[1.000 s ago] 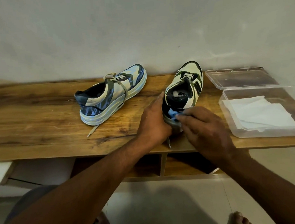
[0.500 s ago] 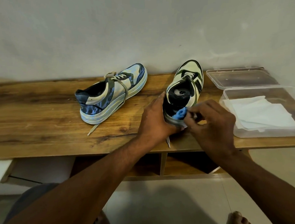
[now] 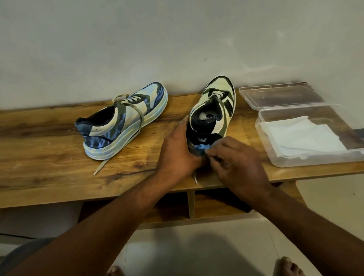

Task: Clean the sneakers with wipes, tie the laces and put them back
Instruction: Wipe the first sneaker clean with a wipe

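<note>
My right hand point(image 3: 238, 166) has slid the wipe point(image 3: 200, 148) it pinches down to the heel; left hand point(image 3: 177, 152) grips the shoe point(image 3: 215, 111), cleaning continues

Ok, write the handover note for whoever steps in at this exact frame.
Left hand steadies the right sneaker at its heel. Right hand presses a wipe against that heel.
Left sneaker lies apart on the bench, laces loose. Spare wipes sit in the open box, its lid behind.
Done: wiping under way.
Left: finish wiping, tie laces, put both back.
</note>
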{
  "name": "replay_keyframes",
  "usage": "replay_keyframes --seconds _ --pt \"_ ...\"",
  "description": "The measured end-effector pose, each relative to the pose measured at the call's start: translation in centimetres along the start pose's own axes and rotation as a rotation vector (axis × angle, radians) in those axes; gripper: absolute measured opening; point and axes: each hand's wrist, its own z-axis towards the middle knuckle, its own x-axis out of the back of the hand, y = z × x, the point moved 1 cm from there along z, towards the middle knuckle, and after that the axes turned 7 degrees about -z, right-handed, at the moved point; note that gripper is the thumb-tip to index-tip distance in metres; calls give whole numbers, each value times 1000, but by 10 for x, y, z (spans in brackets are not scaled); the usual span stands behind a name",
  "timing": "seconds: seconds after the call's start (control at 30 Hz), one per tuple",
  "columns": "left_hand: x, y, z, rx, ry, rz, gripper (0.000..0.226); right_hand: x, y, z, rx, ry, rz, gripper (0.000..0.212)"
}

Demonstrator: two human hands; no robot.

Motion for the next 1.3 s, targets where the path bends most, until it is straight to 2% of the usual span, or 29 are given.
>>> replay_keyframes --seconds 0.1,0.27,0.33,0.4,0.47,0.5,0.63,0.67,0.73,0.9,1.0,1.17,1.23,1.3 --pt "1 2 1 -1 -4 19 96 -4 -3 -1 49 2 -39 18" --pt "-1 7 -2 10 -25 -42 88 7 -16 17 3 329 -29 14" --pt "-1 4 -2 27 -17 -12 92 12 -20 26 -4 433 -38 12" --pt "-2 1 -1 53 -24 13 104 19 -14 34 -67 500 -17 11" --pt "-2 0 -1 61 -33 17 114 22 -7 37 -123 480 43 11" --pt "-2 2 -2 48 -30 12 111 21 -8 36 -113 438 64 11" --pt "-3 5 -3 7 24 15 59 -4 -25 20 2 130 37 17" --pt "-3 5 -3 7 35 26 58 -9 -27 17 8 88 26 16" --pt "-2 5 -3 17 12 6 75 -7 -23 17 -3 132 8 13" --pt "-1 1 -2 48 -30 1 111 23 -7 34 -150 482 18 9" --pt "-1 2 -2 46 -18 10 109 16 -8 30 -113 375 38 12" --pt "1 5 1 9 36 54 74 -7 -17 13 66 -6 -63 19" --pt "1 6 1 11 25 123 78 -7 -17 10 50 -71 -93 20" --pt "1 8 -2 56 -4 188 96 0 -17 9 -29 -72 -84 17"
